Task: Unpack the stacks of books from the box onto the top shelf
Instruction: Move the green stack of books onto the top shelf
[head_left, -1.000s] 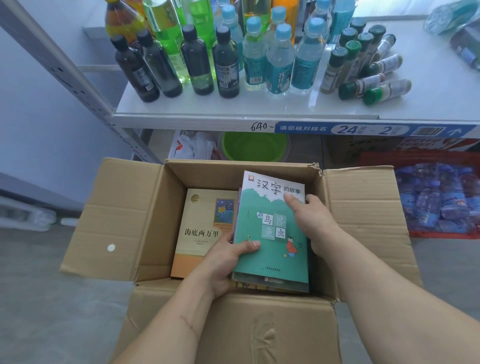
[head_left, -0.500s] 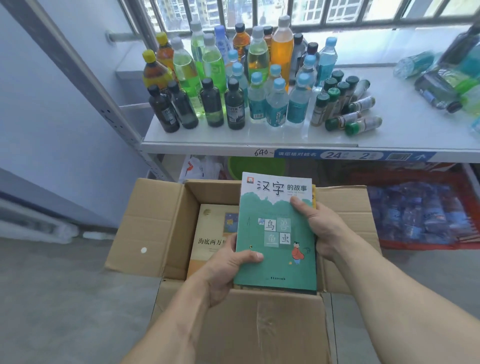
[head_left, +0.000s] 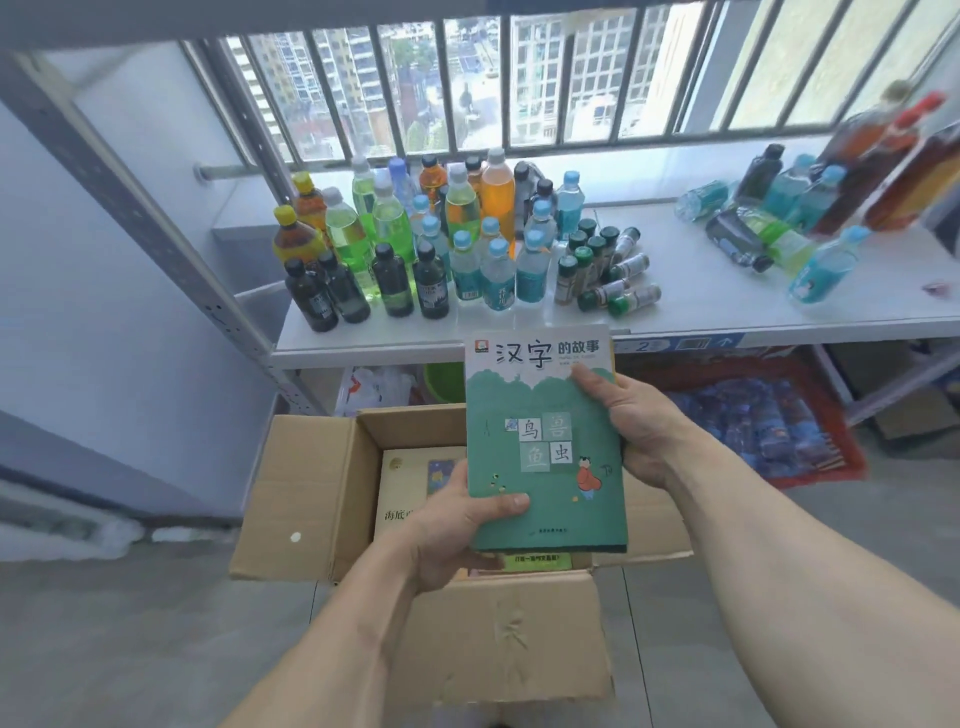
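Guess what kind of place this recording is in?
Probably a storeroom or stock area beside a high-rise window. A metal rack shelf holds dozens of drink bottles, shrink-wrapped water packs sit underneath, and a cardboard box of books stands on the bare floor.

"汉字的故事" and "鸟兽鱼虫" on the green book cover (head_left: 540, 441); "海底" on the cream book (head_left: 402, 483).
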